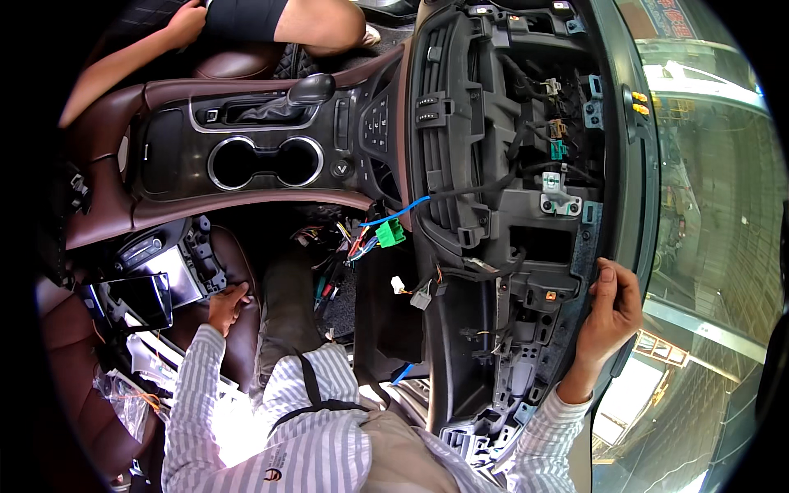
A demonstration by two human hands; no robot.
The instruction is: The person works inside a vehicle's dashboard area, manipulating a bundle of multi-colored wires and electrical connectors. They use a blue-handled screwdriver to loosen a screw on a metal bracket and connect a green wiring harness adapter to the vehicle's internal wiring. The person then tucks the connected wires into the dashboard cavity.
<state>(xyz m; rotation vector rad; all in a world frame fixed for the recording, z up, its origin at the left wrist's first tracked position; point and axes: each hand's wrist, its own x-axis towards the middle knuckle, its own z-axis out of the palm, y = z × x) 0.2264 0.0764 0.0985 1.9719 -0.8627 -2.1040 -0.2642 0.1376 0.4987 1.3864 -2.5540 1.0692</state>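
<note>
My left hand (228,308) rests on the brown leather seat (233,256), its fingers loosely bent and slightly apart, holding nothing that I can see. Beside it lies a removed dash panel (177,263) with a silver plate and grey brackets. A black-screened display unit (141,302) lies next to that panel. My right hand (612,312) is at the windshield side of the stripped dashboard (526,320), fingers curled over its edge. Between my hands, loose wires hang from the console with a green connector (390,233), a white plug (399,285) and a grey plug (422,296).
The centre console has a gear lever (312,89) and two cup holders (234,163). Another person's bare arm (123,70) and leg (320,23) are across the console. A blue strip (399,211) crosses the dash edge. Plastic bags (127,403) lie on the seat. The windshield (711,205) borders the dash.
</note>
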